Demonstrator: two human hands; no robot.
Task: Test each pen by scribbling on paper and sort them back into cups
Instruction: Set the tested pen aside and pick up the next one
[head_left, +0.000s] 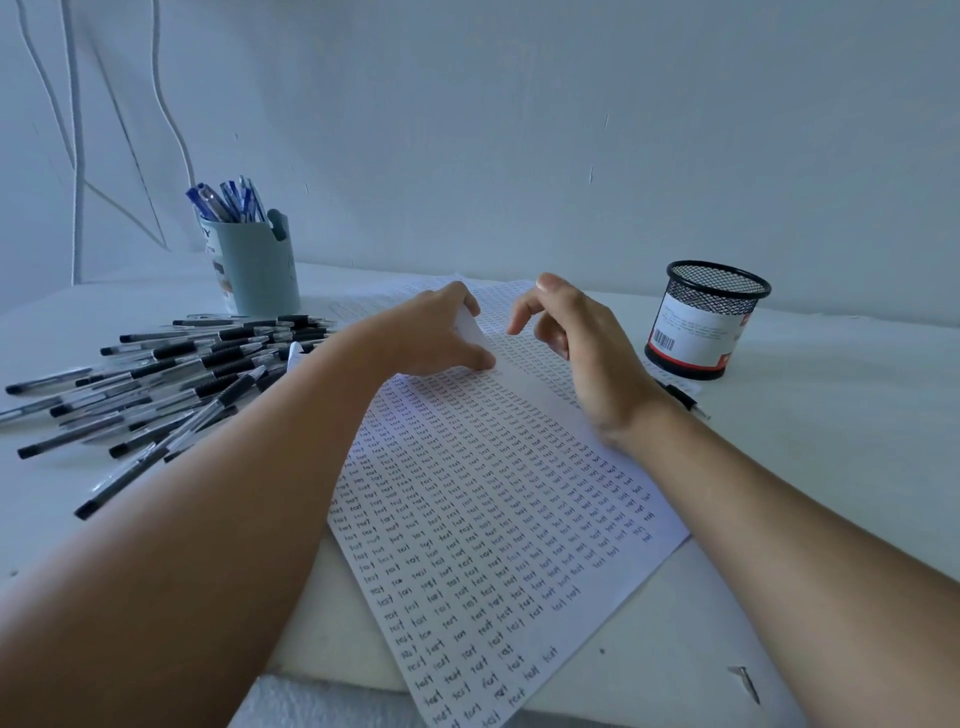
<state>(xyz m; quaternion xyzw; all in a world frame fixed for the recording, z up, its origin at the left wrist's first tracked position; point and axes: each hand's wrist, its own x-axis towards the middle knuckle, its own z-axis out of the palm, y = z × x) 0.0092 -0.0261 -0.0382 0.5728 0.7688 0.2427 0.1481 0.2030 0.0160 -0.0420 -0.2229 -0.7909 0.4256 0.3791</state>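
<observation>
A white table (831, 441) bears a paper (493, 519) filled with rows of "test". Left lies a pile of pens (156, 384); a blue cup (254, 270) holds more, a mesh cup (706, 322) stands right. The left hand (436, 332) pinches a paper edge; the right hand (576, 338) hovers, fingers loosely curled, holding nothing. One pen (683, 399) lies beside the right wrist.

A single wide-angle view from head height looks forward and down across the table (831, 441), close over both forearms, with the wall (519, 130) filling the far half.
</observation>
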